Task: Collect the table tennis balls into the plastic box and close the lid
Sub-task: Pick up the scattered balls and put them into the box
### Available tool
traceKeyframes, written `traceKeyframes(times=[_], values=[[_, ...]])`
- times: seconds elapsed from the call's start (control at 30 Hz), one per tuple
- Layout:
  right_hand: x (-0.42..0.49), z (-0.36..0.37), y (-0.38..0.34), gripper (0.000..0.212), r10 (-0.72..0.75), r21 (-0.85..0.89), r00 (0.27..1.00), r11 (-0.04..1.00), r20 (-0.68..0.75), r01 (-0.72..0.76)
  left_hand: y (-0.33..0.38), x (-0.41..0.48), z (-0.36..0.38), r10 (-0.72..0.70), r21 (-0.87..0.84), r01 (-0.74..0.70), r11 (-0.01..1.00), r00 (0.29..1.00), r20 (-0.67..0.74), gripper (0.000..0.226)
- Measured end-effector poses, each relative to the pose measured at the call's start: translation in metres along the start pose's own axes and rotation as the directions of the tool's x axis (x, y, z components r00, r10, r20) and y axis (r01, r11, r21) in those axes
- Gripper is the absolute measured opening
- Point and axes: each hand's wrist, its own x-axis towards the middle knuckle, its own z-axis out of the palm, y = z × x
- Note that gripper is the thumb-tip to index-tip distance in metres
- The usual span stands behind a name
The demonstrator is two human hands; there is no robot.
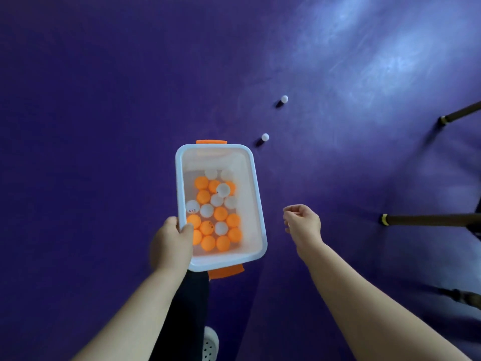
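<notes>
Left hand (170,241) grips the open plastic box (258,194) by its rim, orange and white balls (220,213) inside; right hand (303,222) beside it, fingers loosely curled, empty; two loose white balls (265,137) on the purple floor (104,100) beyond

The plastic box (256,183) was translucent white with orange latches (211,142) at both ends, holding plain orange balls (220,213) mixed with white balls (207,210), one marked ball (192,206) by its left wall bearing a small red-and-dark print. Beyond the box, stray white balls (265,137) lay on the deep purple floor (104,100), and right of the box dark brown legs (429,220) wore yellow bands (384,219).
</notes>
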Motion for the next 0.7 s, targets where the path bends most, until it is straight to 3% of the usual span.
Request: traceKeyframes(times=[0.17, 0.37, 0.7], values=[[0.06, 0.008, -0.079, 0.015, 0.019, -0.013, 1.0, 1.0, 0.003, -0.019, 0.079, 0.076, -0.008, -0.013, 0.021, 0.013, 1.0, 1.0, 0.025, 0.021], [0.143, 0.014, -0.14, 0.025, 0.049, -0.15, 0.999, 0.988, 0.02, -0.045, 0.164, 0.165, -0.011, -0.021, 0.134, 0.022, 0.991, 1.0, -0.003, 0.018], [0.314, 0.022, -0.21, 0.017, 0.117, -0.222, 0.987, 0.971, 0.109, -0.091, 0.29, 0.287, 0.042, 0.014, 0.179, -0.008, 0.984, 0.999, -0.03, 0.022]])
